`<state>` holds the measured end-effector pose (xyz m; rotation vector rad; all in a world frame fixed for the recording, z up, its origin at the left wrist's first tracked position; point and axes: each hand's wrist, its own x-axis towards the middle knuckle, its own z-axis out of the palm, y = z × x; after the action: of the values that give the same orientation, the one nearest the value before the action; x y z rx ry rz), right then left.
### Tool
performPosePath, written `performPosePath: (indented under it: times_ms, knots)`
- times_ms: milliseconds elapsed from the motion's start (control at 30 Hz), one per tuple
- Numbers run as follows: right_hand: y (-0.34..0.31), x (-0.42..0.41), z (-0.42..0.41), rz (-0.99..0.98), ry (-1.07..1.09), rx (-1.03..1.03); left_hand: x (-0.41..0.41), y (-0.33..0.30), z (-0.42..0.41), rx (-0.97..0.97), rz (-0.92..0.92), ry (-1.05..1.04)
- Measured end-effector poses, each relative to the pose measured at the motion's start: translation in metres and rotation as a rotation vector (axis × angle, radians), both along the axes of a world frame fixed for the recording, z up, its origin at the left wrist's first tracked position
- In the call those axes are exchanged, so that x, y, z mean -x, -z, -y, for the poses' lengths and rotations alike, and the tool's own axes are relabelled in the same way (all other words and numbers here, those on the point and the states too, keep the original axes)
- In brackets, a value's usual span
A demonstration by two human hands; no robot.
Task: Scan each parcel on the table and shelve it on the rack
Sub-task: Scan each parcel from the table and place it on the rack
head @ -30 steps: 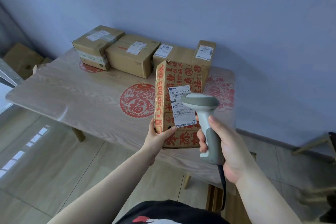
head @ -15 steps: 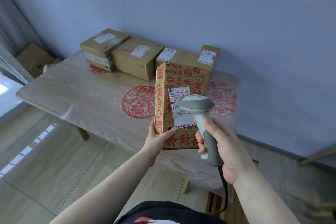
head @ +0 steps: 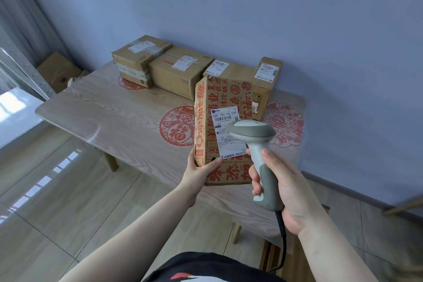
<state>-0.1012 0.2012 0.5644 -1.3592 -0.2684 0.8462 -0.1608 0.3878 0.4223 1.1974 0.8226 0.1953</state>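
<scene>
Parcel [head: 225, 130] stands on end, long axis upright, above the table [head: 109, 119] edge, left hand [head: 198, 173] pinching its lower left corner. Label [head: 227, 131] faces the scanner [head: 257, 151], gripped in the right hand [head: 279, 192] just beside it.

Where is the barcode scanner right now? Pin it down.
In the head view, right of centre: the scanner is gripped in the right hand, its head over the white label of the red-printed parcel held by the left hand.
</scene>
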Motion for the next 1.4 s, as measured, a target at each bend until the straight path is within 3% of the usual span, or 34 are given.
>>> performPosePath:
  times_ms: [333,667,967,1400]
  knots:
    - [0.011,0.008,0.004,-0.008,-0.094,0.002,0.040,-0.009,-0.004,0.018,-0.005,-0.181]
    - [0.019,0.033,-0.032,-0.093,-0.360,-0.066,0.136,-0.028,-0.016,0.064,-0.065,-0.484]
    - [0.019,0.100,-0.096,-0.038,-0.525,0.062,0.244,-0.032,-0.059,0.110,-0.057,-0.686]
    - [0.024,0.226,-0.223,-0.051,-0.536,0.104,0.406,-0.042,-0.174,0.207,-0.080,-0.766]
